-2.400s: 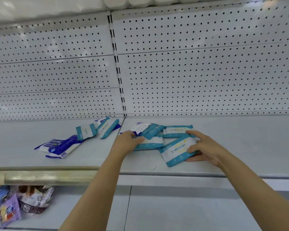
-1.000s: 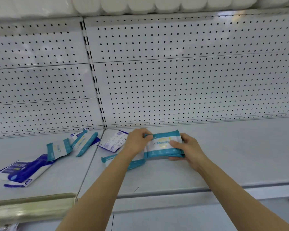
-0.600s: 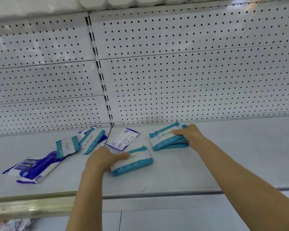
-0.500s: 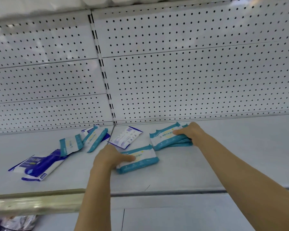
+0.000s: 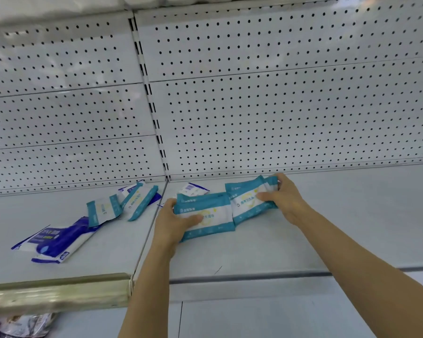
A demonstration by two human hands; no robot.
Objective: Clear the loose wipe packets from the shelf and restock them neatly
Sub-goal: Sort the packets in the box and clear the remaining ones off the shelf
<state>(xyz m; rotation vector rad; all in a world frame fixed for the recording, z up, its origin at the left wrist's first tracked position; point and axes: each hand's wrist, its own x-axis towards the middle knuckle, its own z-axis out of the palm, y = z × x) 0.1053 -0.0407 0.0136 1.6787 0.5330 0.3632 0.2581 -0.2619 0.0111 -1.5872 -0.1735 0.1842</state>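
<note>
Teal wipe packet (image 5: 205, 217), gripped by the left hand (image 5: 172, 222), has just slid against the stack (image 5: 250, 200) the right hand (image 5: 285, 200) clasps, so a neat row is starting on the shelf (image 5: 352, 215).

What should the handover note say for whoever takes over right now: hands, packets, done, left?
Left hand grips a teal packet by its left end.
Right hand grips a teal stack beside it, touching.
Done: those are gathered on the right shelf bay.
Left: a white packet behind them, two teal packets and a blue pack lie loose on the left bay.
</note>
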